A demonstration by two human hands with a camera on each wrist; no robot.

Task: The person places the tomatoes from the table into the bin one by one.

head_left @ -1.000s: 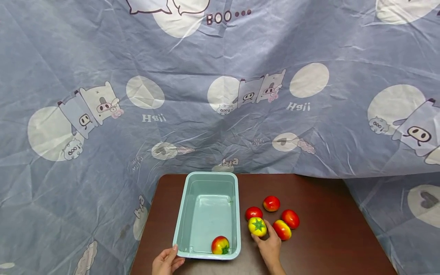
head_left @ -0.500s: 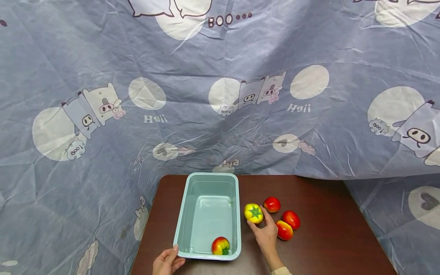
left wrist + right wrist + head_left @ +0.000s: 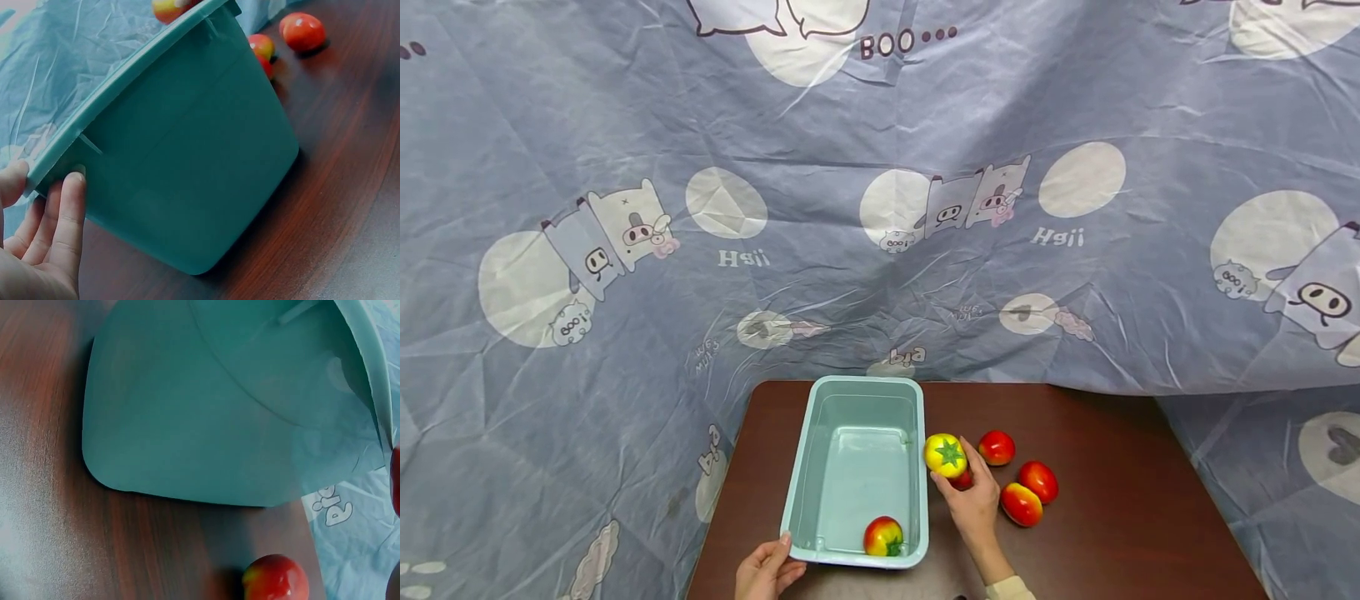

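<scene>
My right hand (image 3: 976, 504) grips a yellow tomato (image 3: 945, 455) with a green star-shaped leaf top, fingers on one side and thumb below. It is beside the right rim of a pale green plastic tub (image 3: 857, 467). My left hand (image 3: 763, 571) pinches the tub's near left corner; in the left wrist view its thumb is over the rim and the fingers (image 3: 69, 212) press the outer wall. Inside the tub, a red-and-yellow tomato (image 3: 880, 533) lies at the near right corner. Under the held one, a red tomato (image 3: 962, 481) is partly hidden.
Right of my right hand, three more tomatoes lie on the dark brown table (image 3: 1112, 500): a red one (image 3: 997, 447) farther back, another red one (image 3: 1039, 482) and a red-yellow one (image 3: 1022, 504) touching it. A grey-blue printed cloth (image 3: 820, 275) hangs behind and at both sides.
My right hand has carried the yellow tomato left and away from me, from among the other tomatoes to the tub's right rim. My left hand stays on the tub's corner.
</scene>
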